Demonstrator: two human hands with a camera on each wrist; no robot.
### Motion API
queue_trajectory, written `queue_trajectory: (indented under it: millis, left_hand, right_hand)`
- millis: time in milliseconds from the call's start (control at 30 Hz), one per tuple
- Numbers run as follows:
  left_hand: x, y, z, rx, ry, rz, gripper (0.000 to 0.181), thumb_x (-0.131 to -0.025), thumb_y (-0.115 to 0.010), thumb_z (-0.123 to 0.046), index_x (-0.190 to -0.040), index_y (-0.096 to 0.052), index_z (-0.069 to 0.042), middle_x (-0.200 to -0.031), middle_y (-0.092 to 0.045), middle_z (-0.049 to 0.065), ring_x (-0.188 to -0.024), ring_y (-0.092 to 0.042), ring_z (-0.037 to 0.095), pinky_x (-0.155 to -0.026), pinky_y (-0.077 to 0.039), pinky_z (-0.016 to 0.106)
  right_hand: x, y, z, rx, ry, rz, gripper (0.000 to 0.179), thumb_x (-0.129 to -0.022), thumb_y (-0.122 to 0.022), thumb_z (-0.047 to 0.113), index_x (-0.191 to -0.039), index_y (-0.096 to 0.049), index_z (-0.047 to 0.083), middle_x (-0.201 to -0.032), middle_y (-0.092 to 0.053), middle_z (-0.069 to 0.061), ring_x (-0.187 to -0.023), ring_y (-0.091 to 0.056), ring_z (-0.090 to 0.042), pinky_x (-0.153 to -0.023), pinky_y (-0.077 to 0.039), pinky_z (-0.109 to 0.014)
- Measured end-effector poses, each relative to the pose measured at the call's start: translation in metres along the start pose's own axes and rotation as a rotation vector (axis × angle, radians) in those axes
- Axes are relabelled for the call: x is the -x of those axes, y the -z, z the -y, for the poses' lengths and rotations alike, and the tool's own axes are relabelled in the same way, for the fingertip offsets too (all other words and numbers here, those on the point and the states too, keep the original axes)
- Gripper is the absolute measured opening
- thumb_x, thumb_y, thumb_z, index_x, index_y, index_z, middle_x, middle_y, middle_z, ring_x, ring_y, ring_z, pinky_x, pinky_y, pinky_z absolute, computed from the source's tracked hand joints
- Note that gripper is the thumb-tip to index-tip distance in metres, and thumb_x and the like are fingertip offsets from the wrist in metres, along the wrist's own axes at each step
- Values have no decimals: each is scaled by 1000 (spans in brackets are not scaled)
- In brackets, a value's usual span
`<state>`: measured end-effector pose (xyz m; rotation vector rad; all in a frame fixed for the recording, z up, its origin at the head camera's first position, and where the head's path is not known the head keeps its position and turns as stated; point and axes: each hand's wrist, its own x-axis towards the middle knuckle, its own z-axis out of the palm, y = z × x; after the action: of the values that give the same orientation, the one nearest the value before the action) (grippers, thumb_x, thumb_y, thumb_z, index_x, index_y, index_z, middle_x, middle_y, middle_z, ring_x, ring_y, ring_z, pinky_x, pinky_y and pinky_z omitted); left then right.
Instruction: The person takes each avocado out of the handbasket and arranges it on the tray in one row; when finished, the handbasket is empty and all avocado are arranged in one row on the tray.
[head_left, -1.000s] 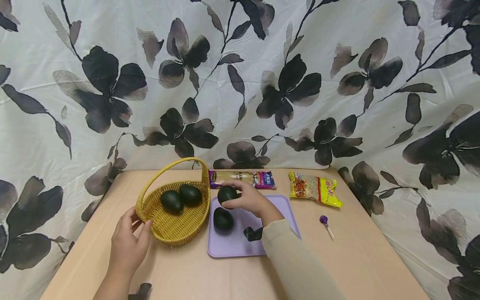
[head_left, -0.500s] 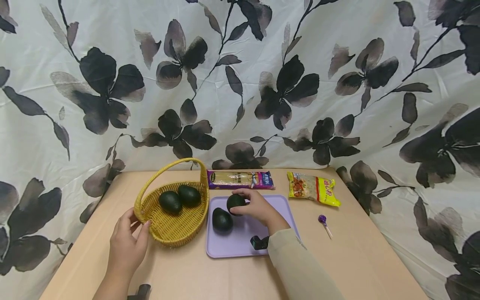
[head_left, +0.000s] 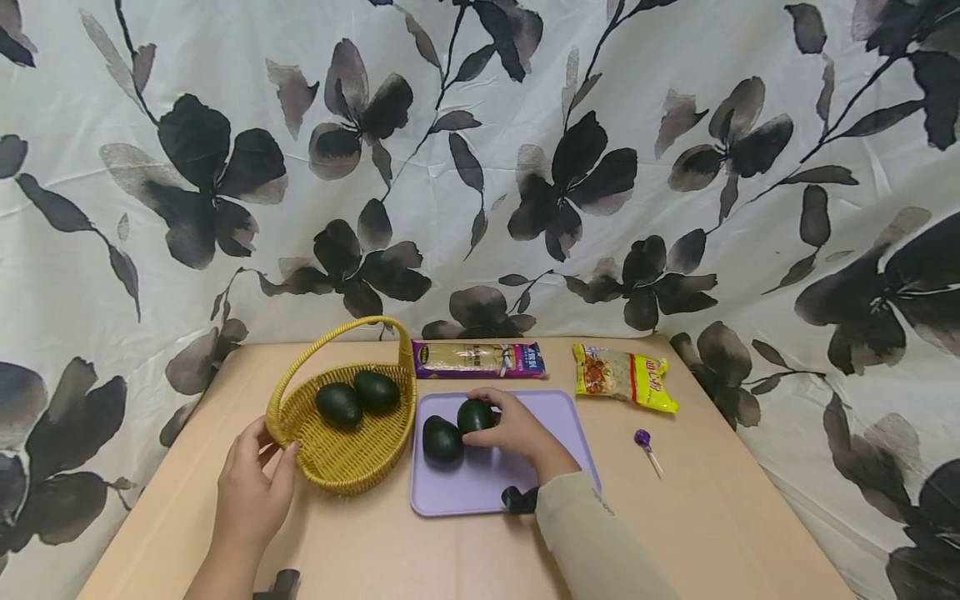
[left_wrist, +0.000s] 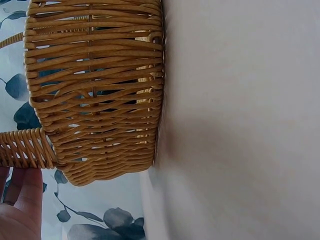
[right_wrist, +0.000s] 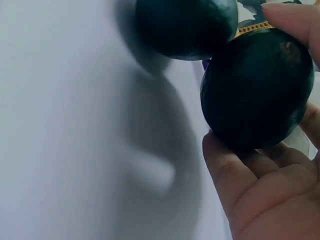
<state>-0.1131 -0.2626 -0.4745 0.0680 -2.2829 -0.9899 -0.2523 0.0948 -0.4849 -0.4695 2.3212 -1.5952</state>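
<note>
My left hand (head_left: 251, 487) grips the handle base of a yellow woven basket (head_left: 352, 467) at its left side; in the left wrist view, fingers (left_wrist: 31, 192) meet the handle (left_wrist: 25, 148). Two dark green avocados (head_left: 339, 405) lie in the basket. My right hand (head_left: 521, 433) holds another avocado (head_left: 475, 416) between thumb and fingers over the lilac tray (head_left: 468, 496). Beside it on the tray rests one more avocado (head_left: 442, 440). Seen from the right wrist, the held avocado (right_wrist: 257, 90) sits close against the other avocado (right_wrist: 187, 25); its shadow falls on the tray.
A purple noodle-like packet (head_left: 480, 360) lies behind the tray. To the right are a yellow and red food bag (head_left: 625, 379) and a purple lollipop (head_left: 647, 450). A floral cloth (head_left: 480, 208) hangs behind the table (head_left: 375, 550).
My right hand has carried its avocado from the tray's far left part to the right and towards me, beside the other avocado. The left hand stays at the basket handle.
</note>
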Motion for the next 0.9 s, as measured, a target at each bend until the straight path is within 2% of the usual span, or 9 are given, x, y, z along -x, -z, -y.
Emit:
queue_trajectory:
  millis: [233,367,533,733,900]
  left_hand:
    - [-1,2,-1,3,-5,-7,55,-96,-67,1,-145,-43,3,-132,-55,21,-124,-58,38,-104,-38,-2]
    - [-2,1,1,9,-19,-9,55,-96,-67,2,-145,-42,5,-131,-55,21,-124,-58,39,-104,-38,-2]
    - [-2,0,3,17,-5,-5,56,-96,-67,0,-146,-42,2,-133,-55,20,-126,-58,37,-103,-38,-3]
    - [-2,-1,4,22,-8,-5,56,-96,-67,0,-146,-43,3,-132,-55,19,-124,-58,37,-102,-36,-5]
    - [-2,-1,3,20,-12,-7,55,-95,-67,0,-145,-43,3,-132,-55,20,-123,-58,38,-102,-35,-6]
  right_hand:
    - [3,-8,-6,37,26,16,78,-75,-93,16,-144,-56,12,-136,-61,-12,-116,-65,-29,-103,-57,-44]
    - [5,-12,-9,106,15,6,80,-73,-94,22,-144,-57,16,-135,-62,-9,-117,-63,-28,-105,-56,-49]
    - [8,-15,-9,187,10,9,83,-72,-95,31,-145,-56,22,-142,-59,-6,-125,-57,-29,-111,-51,-55]
    - [14,-11,-7,171,28,51,75,-81,-88,29,-148,-55,18,-145,-58,-7,-129,-57,-31,-114,-49,-53]
    - [15,-8,-9,141,53,41,65,-86,-84,24,-144,-58,12,-145,-59,-8,-129,-60,-37,-111,-53,-51]
